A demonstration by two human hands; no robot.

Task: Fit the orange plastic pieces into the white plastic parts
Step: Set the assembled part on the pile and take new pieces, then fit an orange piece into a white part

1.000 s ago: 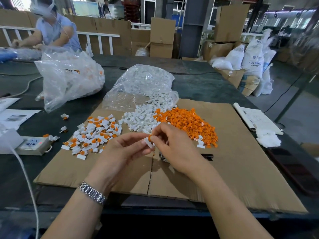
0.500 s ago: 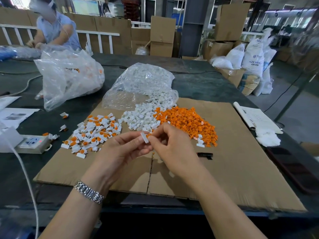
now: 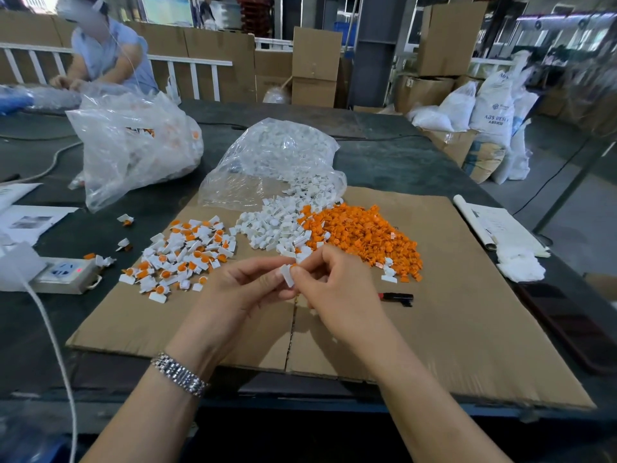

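2 hands met at the centre of the frame over the cardboard sheet [image 3: 467, 329]. The left hand [image 3: 240, 295] pinched a white part [image 3: 287, 275] between thumb and fingertips, while the right hand [image 3: 337, 285] pinched an orange piece [image 3: 294, 267] at its top. Loose orange pieces [image 3: 364, 233] and white parts [image 3: 273, 227] lay heaped just above; assembled pieces [image 3: 182, 255] lay centre left.

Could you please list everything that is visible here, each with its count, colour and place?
white parts: many, white, pile mid cardboard
orange pieces: many, orange, pile right of them
assembled pieces: many, white-orange, left on cardboard
cardboard: one, brown, on table
bags: two, clear, behind piles
power strip: one, grey, far left
white part: one, white, pinched by both hands
left hand: grip on it
right hand: grip on it
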